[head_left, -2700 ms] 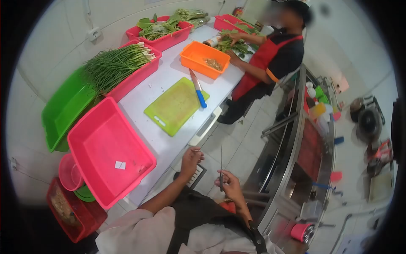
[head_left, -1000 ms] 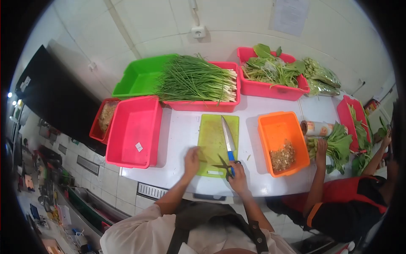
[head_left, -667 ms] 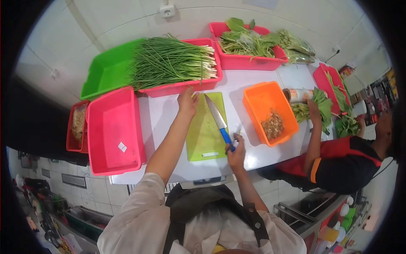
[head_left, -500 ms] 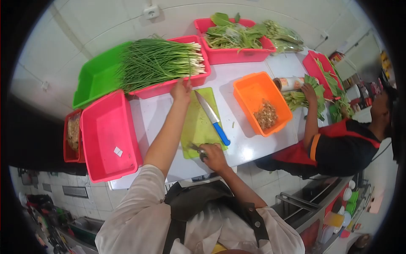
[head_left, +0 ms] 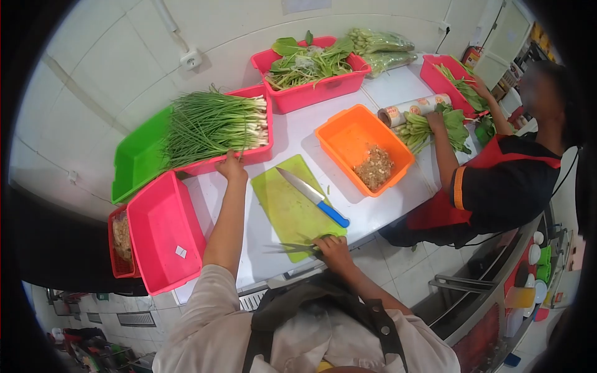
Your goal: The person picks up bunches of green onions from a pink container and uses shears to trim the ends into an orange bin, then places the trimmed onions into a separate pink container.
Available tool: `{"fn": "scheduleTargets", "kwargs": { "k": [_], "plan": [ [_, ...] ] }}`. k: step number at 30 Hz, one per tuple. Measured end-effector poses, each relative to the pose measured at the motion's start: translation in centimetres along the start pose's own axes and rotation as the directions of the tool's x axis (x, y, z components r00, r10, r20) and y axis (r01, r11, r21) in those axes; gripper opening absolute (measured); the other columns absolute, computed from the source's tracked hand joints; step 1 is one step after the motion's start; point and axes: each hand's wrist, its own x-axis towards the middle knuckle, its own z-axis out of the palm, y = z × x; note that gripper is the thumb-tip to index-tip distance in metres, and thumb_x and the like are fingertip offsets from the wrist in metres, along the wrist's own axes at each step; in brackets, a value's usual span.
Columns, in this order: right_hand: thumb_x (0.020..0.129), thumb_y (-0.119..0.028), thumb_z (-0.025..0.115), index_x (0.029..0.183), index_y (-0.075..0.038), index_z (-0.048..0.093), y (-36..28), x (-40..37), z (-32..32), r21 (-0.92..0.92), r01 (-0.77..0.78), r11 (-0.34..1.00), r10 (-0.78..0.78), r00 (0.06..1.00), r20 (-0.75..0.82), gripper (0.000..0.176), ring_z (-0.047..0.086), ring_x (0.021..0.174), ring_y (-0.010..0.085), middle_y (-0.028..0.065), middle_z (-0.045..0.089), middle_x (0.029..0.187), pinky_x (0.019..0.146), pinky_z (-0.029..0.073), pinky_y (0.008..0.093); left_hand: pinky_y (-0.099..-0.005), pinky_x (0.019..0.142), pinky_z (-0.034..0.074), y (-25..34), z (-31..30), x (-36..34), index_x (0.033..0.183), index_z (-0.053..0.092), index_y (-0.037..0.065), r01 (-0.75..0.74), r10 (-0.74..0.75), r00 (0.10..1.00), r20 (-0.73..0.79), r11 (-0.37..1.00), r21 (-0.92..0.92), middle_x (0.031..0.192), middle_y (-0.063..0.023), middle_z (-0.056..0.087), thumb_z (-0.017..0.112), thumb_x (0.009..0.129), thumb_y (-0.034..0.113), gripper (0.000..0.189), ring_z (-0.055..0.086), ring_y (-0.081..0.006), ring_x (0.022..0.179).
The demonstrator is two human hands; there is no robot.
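Passing room on the table (head_left: 351,204) between board (head_left: 289,214) and orange bin (head_left: 343,133); left forearm (head_left: 227,227) bars the board's left side; knife (head_left: 311,194) and scissors (head_left: 305,247) obstruct above it.

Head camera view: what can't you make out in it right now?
All in the head view:
Scissors: most of the handles, covered by your right hand; blades blurred.
Left hand: whether it grips anything; the contact is too small and partly behind the hand.
Paper on the wall: cut off by the top edge.
Printed roll: its lettering, too small to read.
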Motion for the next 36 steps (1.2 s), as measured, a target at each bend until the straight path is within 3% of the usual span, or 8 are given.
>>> {"fn": "scheduleTargets", "kwargs": {
  "k": [7,13,16,17,20,22,27,36],
  "plan": [
    [0.08,-0.015,0.066,0.119,-0.019,0.061,2.3,-3.5,-1.9,-0.039,-0.053,0.998,0.056,0.996,0.072,0.04,0.059,0.1,0.0206,0.0024,0.064,0.099,0.081,0.039,0.0434,-0.0369,0.073,0.053,3.2,-3.6,-2.0,0.131,0.033,0.001,-0.092,0.12,0.986,-0.112,0.97,0.224,0.122,-0.013,0.051,0.064,0.082,-0.002,0.059,0.06,-0.024,0.091],
    [0.08,-0.01,0.063,0.12,-0.019,0.06,3.5,-3.8,-2.6,-0.024,-0.064,0.998,0.066,0.995,0.077,0.041,0.059,0.099,0.0223,0.003,0.063,0.097,0.081,0.039,0.0444,-0.0315,0.086,0.05,6.3,-12.1,-2.8,0.129,0.05,-0.005,-0.343,0.317,0.937,0.144,0.775,0.53,0.121,-0.0195,0.061,0.062,0.078,-0.003,0.053,0.063,-0.0254,0.101],
    [0.08,-0.01,0.063,0.119,-0.018,0.06,4.7,-4.8,-3.2,-0.052,-0.051,0.997,0.052,0.998,0.018,0.04,0.059,0.098,0.0227,0.0032,0.062,0.095,0.081,0.038,0.0446,-0.0337,0.094,0.047,8.8,-14.9,-4.4,0.128,0.052,-0.007,-0.4,0.313,0.913,0.261,0.565,0.722,0.118,-0.0209,0.062,0.059,0.075,-0.004,0.054,0.061,-0.0305,0.107],
    [0.079,-0.011,0.065,0.118,-0.018,0.06,5.1,-5.3,-3.8,-0.026,-0.071,0.997,0.072,0.997,0.027,0.04,0.059,0.097,0.0231,0.0034,0.061,0.094,0.08,0.038,0.0448,-0.0379,0.101,0.042,8.7,-15.0,-5.3,0.13,0.05,-0.008,-0.36,0.493,0.847,0.199,0.256,0.897,0.118,-0.024,0.061,0.058,0.076,0.0,0.055,0.056,-0.0359,0.114],
    [0.076,-0.011,0.067,0.117,-0.018,0.06,6.1,-5.9,-5.5,0.023,-0.092,0.995,0.092,0.996,0.009,0.042,0.059,0.097,0.0232,0.0031,0.061,0.094,0.08,0.038,0.0445,-0.041,0.104,0.039,10.3,-9.1,-14.8,0.132,0.049,-0.006,-0.406,0.808,0.409,0.423,-0.255,0.878,0.119,-0.026,0.06,0.058,0.08,0.003,0.054,0.053,-0.0405,0.117],
    [0.073,-0.013,0.072,0.115,-0.017,0.059,7.1,-6.1,-4.9,0.016,-0.079,0.997,0.079,0.997,-0.007,0.045,0.059,0.097,0.0239,0.0034,0.06,0.094,0.081,0.038,0.0443,-0.0424,0.104,0.039,8.8,-6.0,-18.4,0.132,0.05,-0.004,-0.808,0.707,0.39,0.589,-0.043,0.587,0.116,-0.0242,0.059,0.064,0.082,0.01,0.053,0.054,-0.0401,0.114],
    [0.073,-0.023,0.081,0.115,-0.016,0.058,8.9,-6.4,-4.2,-0.064,-0.044,0.997,0.045,0.999,0.002,0.048,0.059,0.097,0.025,0.0049,0.061,0.095,0.081,0.039,0.0432,-0.0432,0.084,0.051,5.2,-3.1,-19.9,0.126,0.059,0.005,-0.804,0.039,0.555,0.831,-0.232,0.548,0.104,-0.0155,0.06,0.074,0.083,0.02,0.048,0.062,-0.0359,0.096],
    [0.074,-0.007,0.071,0.112,-0.012,0.062,11.3,-5.6,-4.7,0.041,-0.035,0.999,0.036,0.999,-0.028,0.04,0.059,0.096,0.0272,0.0066,0.06,0.093,0.081,0.045,0.0416,-0.0429,0.072,0.051,6.8,-8.6,-20.1,0.118,0.066,0.008,-0.814,0.045,0.536,0.843,-0.24,0.53,0.091,-0.0144,0.059,0.067,0.086,0.013,0.032,0.062,-0.0332,0.082]
  ]
}}
